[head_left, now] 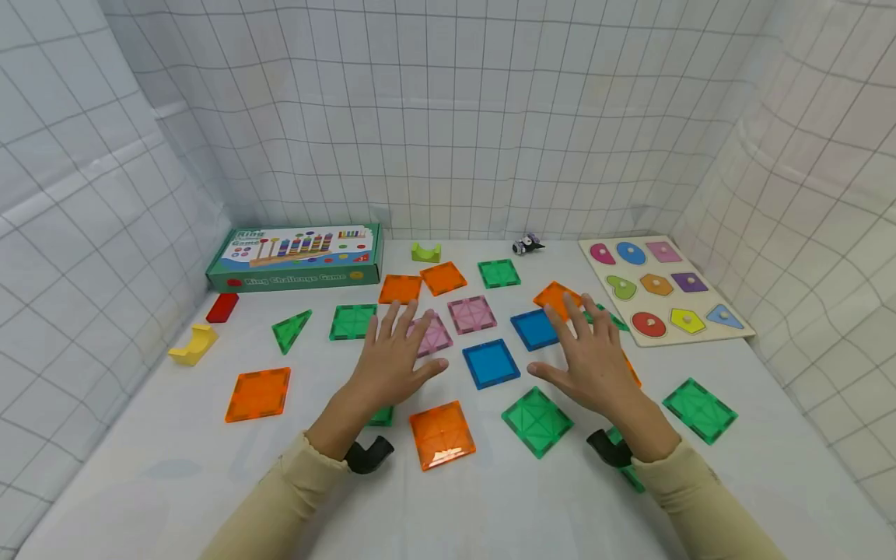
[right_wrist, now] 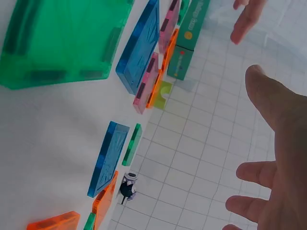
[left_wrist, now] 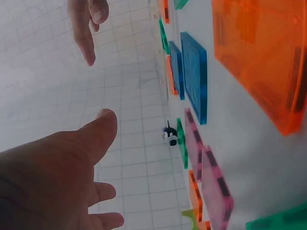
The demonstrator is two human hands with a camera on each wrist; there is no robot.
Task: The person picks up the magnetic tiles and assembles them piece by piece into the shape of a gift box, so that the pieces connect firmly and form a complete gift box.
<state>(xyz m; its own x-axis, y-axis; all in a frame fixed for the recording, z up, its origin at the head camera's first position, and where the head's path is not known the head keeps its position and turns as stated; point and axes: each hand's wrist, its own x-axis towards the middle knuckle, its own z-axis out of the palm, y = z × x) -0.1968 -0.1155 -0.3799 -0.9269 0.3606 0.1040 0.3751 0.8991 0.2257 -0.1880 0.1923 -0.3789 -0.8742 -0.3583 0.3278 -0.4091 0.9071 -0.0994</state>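
Observation:
My left hand (head_left: 392, 354) is held over the table with its fingers spread and nothing in it. Below its fingertips lies a pink square magnetic tile (head_left: 434, 336), partly covered. My right hand (head_left: 593, 359), also spread and holding nothing, is above the table by a blue tile (head_left: 535, 330) and an orange tile (head_left: 556, 299). Between the hands lie another blue tile (head_left: 491, 363) and a second pink tile (head_left: 472, 314). Nearer the body are an orange tile (head_left: 442, 435) and a green tile (head_left: 537, 421). Both wrist views show the hands apart from the tiles.
A green Ring Challenge Game box (head_left: 297, 260) stands back left, near a red block (head_left: 222, 308) and a yellow curved block (head_left: 194, 344). A wooden shape puzzle (head_left: 656, 285) lies back right. A small black-and-white toy (head_left: 527, 244) sits by the gridded back wall (head_left: 448, 117).

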